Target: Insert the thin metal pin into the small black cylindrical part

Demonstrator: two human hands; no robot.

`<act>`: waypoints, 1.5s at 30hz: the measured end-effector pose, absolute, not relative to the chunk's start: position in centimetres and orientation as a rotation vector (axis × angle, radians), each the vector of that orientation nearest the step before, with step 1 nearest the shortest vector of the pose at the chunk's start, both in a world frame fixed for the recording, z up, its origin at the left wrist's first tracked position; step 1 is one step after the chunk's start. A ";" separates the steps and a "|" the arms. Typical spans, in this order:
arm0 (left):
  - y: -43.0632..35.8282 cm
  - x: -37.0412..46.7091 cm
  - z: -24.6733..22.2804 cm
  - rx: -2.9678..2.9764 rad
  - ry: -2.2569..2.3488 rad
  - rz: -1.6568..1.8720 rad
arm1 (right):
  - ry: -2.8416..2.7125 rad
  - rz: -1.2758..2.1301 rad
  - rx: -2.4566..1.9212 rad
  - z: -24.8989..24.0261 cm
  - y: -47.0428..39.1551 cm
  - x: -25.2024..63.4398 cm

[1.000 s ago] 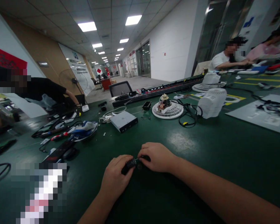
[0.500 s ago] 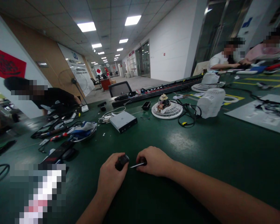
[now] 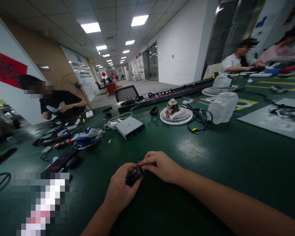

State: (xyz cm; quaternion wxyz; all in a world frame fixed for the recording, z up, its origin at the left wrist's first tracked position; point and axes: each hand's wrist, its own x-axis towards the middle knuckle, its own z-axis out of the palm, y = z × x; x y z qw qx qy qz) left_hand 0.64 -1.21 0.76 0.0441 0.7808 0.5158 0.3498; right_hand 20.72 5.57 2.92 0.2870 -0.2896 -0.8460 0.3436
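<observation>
My left hand [image 3: 121, 186] is closed around a small black cylindrical part [image 3: 137, 172], whose round shiny end faces right. My right hand [image 3: 159, 165] pinches a thin screwdriver [image 3: 147, 162] with a dark handle and a slim metal shaft. The shaft points left, just above the black part. The right fingertips are at the part's upper rim; whether they touch it I cannot tell. Both hands are held over the front of the green table [image 3: 162, 141], and the fingers partly hide the black part.
Ahead lie a grey disc drive [image 3: 130, 127], a small black tray [image 3: 154, 110] and a white fan grille with a motor [image 3: 176, 114]. A white housing [image 3: 222, 108] with black cable stands right. Tools and a bowl [image 3: 89, 139] are left. Other people sit at the table's far sides.
My hands have come together. The black part has turned its round end towards the right hand, and the screwdriver has risen above it. The person at left has raised their hands.
</observation>
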 end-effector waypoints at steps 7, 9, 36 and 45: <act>-1.2 0.6 0.9 2.402 1.539 1.111 | -2.186 1.027 -0.765 3.3 5.3 20.8; -1.2 0.6 0.9 2.420 1.502 1.112 | -2.204 0.989 -0.751 3.1 5.5 20.7; -1.1 0.6 0.3 2.439 1.615 1.148 | -2.379 0.661 -1.131 3.7 4.8 21.1; -1.1 0.6 0.9 2.381 1.698 1.095 | -2.637 0.333 -0.904 4.3 5.3 22.0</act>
